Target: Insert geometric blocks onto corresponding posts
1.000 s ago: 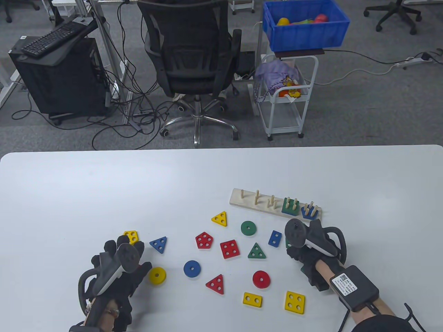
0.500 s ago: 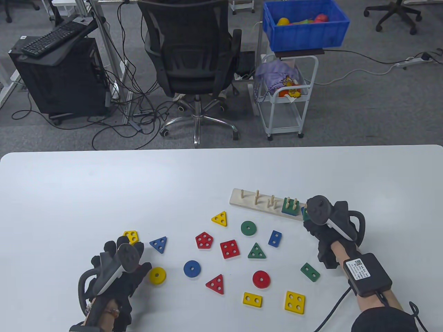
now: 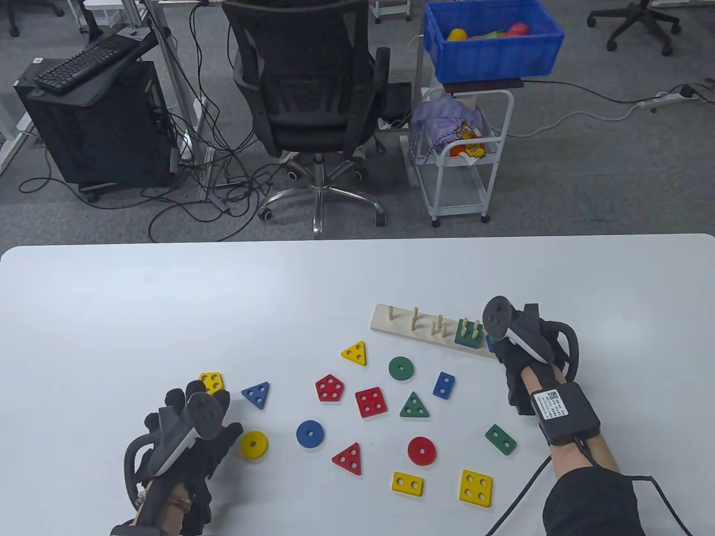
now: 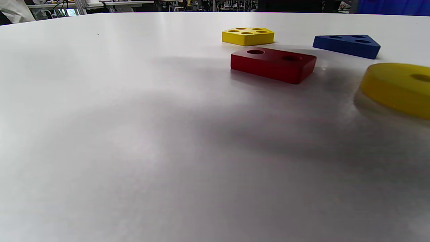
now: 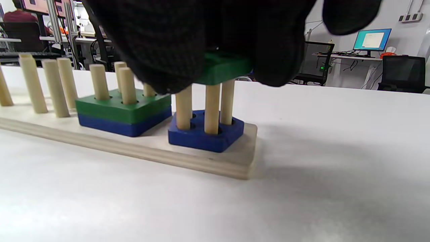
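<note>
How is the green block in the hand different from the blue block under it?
The green block sits at the tops of the posts, gripped by the right hand; the blue block lies flat on the wooden base, untouched. One is green, the other blue. Both are on the same group of posts.

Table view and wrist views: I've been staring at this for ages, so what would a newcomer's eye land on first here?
First, the right hand at the right end of the pale wooden peg board, its grip holding a green wooden block at the tops of the pegs above the blue pentagon block. Next, the scatter of bright wooden shape blocks on the white table, such as the red square block. The left hand rests near the yellow round block.
</note>
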`<state>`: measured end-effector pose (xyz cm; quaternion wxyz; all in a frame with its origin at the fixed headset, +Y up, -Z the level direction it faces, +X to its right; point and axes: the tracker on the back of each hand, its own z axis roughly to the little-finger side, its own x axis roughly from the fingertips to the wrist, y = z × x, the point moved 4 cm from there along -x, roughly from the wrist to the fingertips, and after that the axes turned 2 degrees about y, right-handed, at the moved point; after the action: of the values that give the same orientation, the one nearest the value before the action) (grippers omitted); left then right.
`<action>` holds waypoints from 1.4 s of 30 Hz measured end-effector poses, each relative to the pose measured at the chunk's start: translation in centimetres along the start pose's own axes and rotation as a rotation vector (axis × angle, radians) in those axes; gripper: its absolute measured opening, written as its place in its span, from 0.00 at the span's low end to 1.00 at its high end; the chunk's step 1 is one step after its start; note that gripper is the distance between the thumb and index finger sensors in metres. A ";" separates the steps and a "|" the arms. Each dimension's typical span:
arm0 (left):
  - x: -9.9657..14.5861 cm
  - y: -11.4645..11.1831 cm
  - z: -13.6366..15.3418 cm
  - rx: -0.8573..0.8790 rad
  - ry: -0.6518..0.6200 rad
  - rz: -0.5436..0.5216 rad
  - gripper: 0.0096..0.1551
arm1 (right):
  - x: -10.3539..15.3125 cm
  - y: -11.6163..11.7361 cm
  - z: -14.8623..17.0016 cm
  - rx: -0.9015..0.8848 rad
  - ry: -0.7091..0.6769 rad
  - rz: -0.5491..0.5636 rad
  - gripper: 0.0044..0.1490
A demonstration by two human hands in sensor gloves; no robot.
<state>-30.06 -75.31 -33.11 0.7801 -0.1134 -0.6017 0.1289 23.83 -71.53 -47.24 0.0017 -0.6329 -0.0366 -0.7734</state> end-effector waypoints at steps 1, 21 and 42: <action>0.0 0.0 0.0 0.001 0.001 0.000 0.45 | -0.1 0.0 -0.1 0.006 0.002 0.006 0.43; -0.2 0.0 0.1 -0.004 0.002 0.007 0.45 | 5.2 -0.1 1.2 -0.086 -0.218 -0.030 0.42; -0.1 -0.4 -0.4 -0.017 -0.016 0.017 0.45 | 15.0 5.7 -0.2 0.131 -0.486 -0.150 0.41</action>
<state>-29.64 -75.73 -33.13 0.7732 -0.1243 -0.6078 0.1313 20.91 -76.58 -32.29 -0.0233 -0.7941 -0.1329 -0.5926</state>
